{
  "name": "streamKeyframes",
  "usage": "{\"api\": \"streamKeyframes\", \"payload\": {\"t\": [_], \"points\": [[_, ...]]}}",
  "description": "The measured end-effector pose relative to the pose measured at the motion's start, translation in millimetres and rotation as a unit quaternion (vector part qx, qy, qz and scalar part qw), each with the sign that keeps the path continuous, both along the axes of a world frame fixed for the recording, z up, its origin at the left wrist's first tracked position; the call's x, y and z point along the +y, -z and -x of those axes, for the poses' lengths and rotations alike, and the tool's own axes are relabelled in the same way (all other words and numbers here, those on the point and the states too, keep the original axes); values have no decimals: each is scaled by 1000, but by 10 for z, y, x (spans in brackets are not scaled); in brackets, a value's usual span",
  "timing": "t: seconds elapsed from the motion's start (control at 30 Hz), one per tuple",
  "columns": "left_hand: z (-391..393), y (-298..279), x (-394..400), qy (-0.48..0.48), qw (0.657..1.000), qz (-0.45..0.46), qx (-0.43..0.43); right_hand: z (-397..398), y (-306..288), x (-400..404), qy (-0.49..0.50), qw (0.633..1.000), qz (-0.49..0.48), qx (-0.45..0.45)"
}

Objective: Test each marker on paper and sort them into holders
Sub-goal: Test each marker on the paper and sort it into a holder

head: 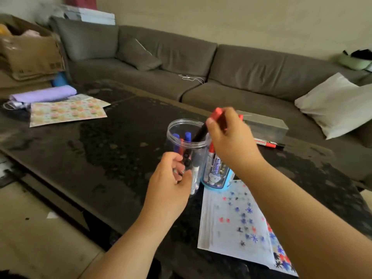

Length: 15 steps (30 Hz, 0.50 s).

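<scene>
Head view, left hand: the left hand (171, 184) wraps its fingers round the lower wall of the clear jar (188, 156), closed on it and holding it off the table's surface or just at it; which of the two I cannot tell.
Head view, right hand: the right hand (231, 137) pinches a red-capped marker (209, 125) near its cap, fingers closed on it, the dark barrel slanting down into the jar's open mouth.
Clear jar contents: blue-capped, red-capped and black markers stand inside, tips down, leaning against the wall.
Second holder: a blue holder with a bear print (216, 176) stands just right of the jar, touching the paper's far edge, with a red-capped marker in it.
Test paper: a white sheet (227, 228) lies on the dark table (120, 141) under the right forearm, dotted with blue, red and black marks.
Loose marker: a red marker (268, 143) lies on the table beyond the right hand, beside a clear box (265, 125).
Far left of table: patterned paper (66, 111) lies flat, well apart from the holders.
</scene>
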<state>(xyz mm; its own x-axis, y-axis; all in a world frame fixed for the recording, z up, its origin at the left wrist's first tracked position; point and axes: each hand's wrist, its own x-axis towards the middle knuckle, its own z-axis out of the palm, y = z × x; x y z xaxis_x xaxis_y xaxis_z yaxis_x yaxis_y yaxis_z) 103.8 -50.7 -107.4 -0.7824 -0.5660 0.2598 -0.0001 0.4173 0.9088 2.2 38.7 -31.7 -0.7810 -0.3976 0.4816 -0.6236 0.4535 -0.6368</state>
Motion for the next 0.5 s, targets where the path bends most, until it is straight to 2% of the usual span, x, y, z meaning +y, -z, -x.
{"api": "streamKeyframes", "payload": {"t": [0.1, 0.27, 0.43, 0.5], "points": [[25, -11, 43, 2, 1000, 4, 2, 104, 110, -58, 11, 995, -98, -5], [75, -32, 163, -10, 1000, 1, 28, 121, 36, -16, 16, 985, -158, -65], [150, -33, 386, 4, 994, 63, 89, -26, 16, 246, -4, 1000, -26, -1], [202, 11, 481, 24, 993, 78, 85, -107, 92, 478, -3, 1000, -23, 10]]}}
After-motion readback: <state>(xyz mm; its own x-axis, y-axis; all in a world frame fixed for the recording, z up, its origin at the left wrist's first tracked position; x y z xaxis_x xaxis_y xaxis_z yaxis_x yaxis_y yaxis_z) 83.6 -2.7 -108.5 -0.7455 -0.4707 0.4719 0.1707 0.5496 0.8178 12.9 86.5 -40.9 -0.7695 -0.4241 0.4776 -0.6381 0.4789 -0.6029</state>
